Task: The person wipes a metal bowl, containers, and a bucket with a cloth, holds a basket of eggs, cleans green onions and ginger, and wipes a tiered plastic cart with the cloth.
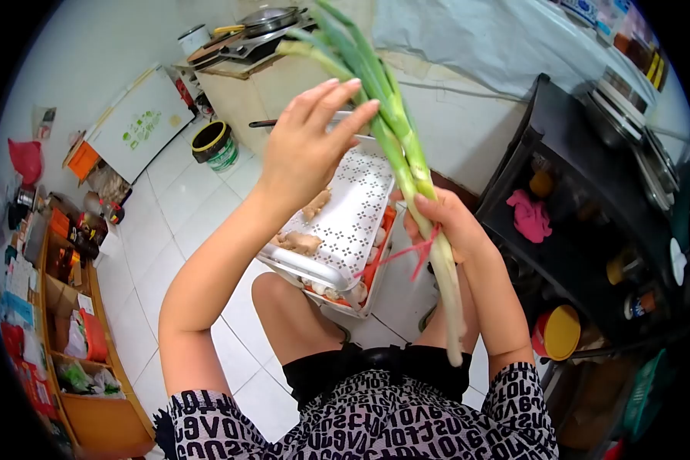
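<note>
Fingers of the left hand spread loose and straight, their tips brushing the green stalks of the scallions, not gripping them. Below that hand, a white perforated tray rests on the seated person's knees, holding ginger on top; pale garlic cloves show at the tray's lower edge against an orange base. Just right of the tray, the right hand clenches around the scallions at mid-length, where a pink tie binds the bunch. The scallions stand nearly upright, green tops reaching toward the stove at the top of the frame, white ends hanging down past the right forearm. Far left, wooden shelves hold packets and boxes, and a black-and-yellow bucket sits on the tiled floor. At far right, a black rack carries a pink cloth and a yellow lid.
</note>
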`<state>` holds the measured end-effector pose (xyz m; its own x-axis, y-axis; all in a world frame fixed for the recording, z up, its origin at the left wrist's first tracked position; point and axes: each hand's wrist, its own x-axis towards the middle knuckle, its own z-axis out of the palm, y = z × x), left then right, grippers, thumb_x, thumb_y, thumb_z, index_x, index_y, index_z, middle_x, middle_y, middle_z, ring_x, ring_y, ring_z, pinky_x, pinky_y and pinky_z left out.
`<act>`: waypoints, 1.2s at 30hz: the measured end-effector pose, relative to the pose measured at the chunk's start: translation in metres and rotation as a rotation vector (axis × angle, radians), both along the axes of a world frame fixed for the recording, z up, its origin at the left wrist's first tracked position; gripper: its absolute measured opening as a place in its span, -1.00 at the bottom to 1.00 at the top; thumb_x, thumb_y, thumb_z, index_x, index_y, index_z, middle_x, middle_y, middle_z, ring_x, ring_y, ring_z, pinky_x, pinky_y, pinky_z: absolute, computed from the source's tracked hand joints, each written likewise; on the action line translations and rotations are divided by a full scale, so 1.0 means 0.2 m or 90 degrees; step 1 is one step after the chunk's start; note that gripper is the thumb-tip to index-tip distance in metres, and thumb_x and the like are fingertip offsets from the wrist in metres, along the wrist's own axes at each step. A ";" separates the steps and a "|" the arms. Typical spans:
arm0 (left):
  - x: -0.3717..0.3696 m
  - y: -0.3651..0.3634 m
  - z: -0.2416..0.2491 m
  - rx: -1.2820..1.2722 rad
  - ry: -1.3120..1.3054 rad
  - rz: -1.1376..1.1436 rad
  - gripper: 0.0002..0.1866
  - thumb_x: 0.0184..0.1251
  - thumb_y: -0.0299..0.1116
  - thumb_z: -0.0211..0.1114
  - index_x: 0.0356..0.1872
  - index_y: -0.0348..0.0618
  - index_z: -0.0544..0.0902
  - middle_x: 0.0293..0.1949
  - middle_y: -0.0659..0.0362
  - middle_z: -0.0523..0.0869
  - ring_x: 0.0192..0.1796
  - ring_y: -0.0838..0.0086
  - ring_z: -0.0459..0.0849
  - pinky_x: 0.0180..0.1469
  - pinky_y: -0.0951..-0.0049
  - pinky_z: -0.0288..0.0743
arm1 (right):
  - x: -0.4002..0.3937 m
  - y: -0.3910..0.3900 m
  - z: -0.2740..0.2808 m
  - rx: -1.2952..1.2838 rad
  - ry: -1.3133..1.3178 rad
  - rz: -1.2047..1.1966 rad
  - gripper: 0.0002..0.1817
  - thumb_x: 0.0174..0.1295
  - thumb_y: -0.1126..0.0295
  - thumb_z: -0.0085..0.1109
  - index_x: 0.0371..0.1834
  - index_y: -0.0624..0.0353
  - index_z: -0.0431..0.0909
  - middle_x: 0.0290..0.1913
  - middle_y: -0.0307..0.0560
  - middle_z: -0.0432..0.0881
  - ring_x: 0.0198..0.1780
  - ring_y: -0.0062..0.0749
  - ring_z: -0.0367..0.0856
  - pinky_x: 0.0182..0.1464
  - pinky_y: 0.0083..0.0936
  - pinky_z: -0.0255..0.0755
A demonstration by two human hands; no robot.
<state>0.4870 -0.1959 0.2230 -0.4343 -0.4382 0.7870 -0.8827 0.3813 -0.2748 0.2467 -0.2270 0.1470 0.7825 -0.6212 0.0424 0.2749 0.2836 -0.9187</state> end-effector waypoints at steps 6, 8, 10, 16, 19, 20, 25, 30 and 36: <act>0.03 -0.02 -0.07 -0.106 -0.144 -0.051 -0.80 0.11 -0.32 0.32 -0.22 -0.06 0.62 -0.05 0.27 0.64 0.14 0.37 0.57 0.35 0.09 0.33 | 0.02 0.09 -0.03 0.085 -0.015 0.045 -0.49 0.34 0.17 0.19 0.15 0.39 0.45 -0.48 -0.13 0.56 -0.45 -0.51 0.60 -0.37 -0.59 0.52; 0.05 -0.03 -0.09 -0.100 -0.146 -0.060 -0.84 0.11 -0.34 0.31 -0.28 -0.08 0.60 -0.08 0.26 0.63 0.11 0.37 0.58 0.34 0.11 0.35 | 0.03 0.09 -0.04 0.131 -0.032 0.054 -0.50 0.34 0.18 0.20 0.15 0.39 0.45 -0.49 -0.12 0.57 -0.44 -0.49 0.61 -0.34 -0.57 0.54; 0.06 -0.03 -0.09 -0.099 -0.148 -0.068 -0.88 0.11 -0.35 0.30 -0.34 -0.09 0.58 -0.12 0.24 0.61 0.07 0.37 0.58 0.33 0.13 0.37 | 0.04 0.07 -0.05 0.148 -0.019 0.061 -0.51 0.33 0.19 0.20 0.14 0.37 0.46 -0.51 -0.13 0.57 -0.46 -0.45 0.62 -0.31 -0.53 0.58; 0.05 -0.01 -0.26 0.135 0.022 -0.011 -0.82 0.17 -0.41 0.27 -0.31 -0.18 0.43 -0.33 0.08 0.49 -0.13 0.23 0.57 -0.06 0.25 0.56 | 0.09 0.08 -0.03 0.097 0.013 0.002 -0.56 0.33 0.22 0.20 0.11 0.33 0.48 -0.53 -0.16 0.56 -0.51 -0.49 0.58 -0.39 -0.58 0.50; 0.00 0.01 -0.31 0.164 0.193 -0.014 -0.73 0.21 -0.46 0.28 -0.14 -0.24 0.40 -0.28 -0.02 0.53 -0.25 0.10 0.63 -0.30 0.18 0.53 | 0.10 0.08 -0.07 0.042 0.022 -0.019 -0.60 0.34 0.24 0.19 0.10 0.31 0.48 -0.52 -0.17 0.56 -0.50 -0.51 0.57 -0.40 -0.59 0.47; -0.01 0.02 -0.31 0.191 0.168 0.043 -0.75 0.23 -0.45 0.28 -0.16 -0.25 0.41 -0.29 -0.02 0.54 -0.29 0.09 0.64 -0.32 0.15 0.53 | 0.11 0.08 -0.07 0.041 0.022 -0.019 -0.60 0.34 0.24 0.19 0.10 0.31 0.48 -0.52 -0.17 0.56 -0.50 -0.51 0.57 -0.40 -0.59 0.47; 0.02 0.04 -0.28 0.214 0.025 0.083 -0.74 0.23 -0.36 0.31 -0.19 -0.25 0.44 -0.38 0.02 0.58 -0.40 0.14 0.65 -0.42 0.21 0.53 | 0.11 0.08 -0.12 -0.015 0.089 -0.124 -0.66 0.32 0.21 0.21 -0.05 0.29 0.52 -0.55 -0.19 0.52 -0.65 -0.61 0.42 -0.60 -0.68 0.30; 0.00 0.04 -0.30 0.227 -0.127 0.064 -0.76 0.25 -0.24 0.30 -0.46 -0.13 0.47 -0.67 0.19 0.54 -0.59 0.28 0.61 -0.59 0.37 0.45 | 0.10 0.07 -0.19 0.000 0.075 -0.128 -0.69 0.35 0.22 0.18 -0.10 0.27 0.51 -0.54 -0.19 0.52 -0.64 -0.62 0.41 -0.59 -0.70 0.30; -0.11 0.08 -0.34 0.255 -0.017 0.030 -0.71 0.28 -0.25 0.26 -0.59 -0.06 0.42 -0.71 0.21 0.52 -0.64 0.38 0.60 -0.59 0.35 0.46 | 0.12 0.09 -0.16 0.040 0.056 -0.154 -0.71 0.37 0.21 0.16 -0.10 0.26 0.52 -0.50 -0.21 0.54 -0.58 -0.63 0.43 -0.54 -0.69 0.33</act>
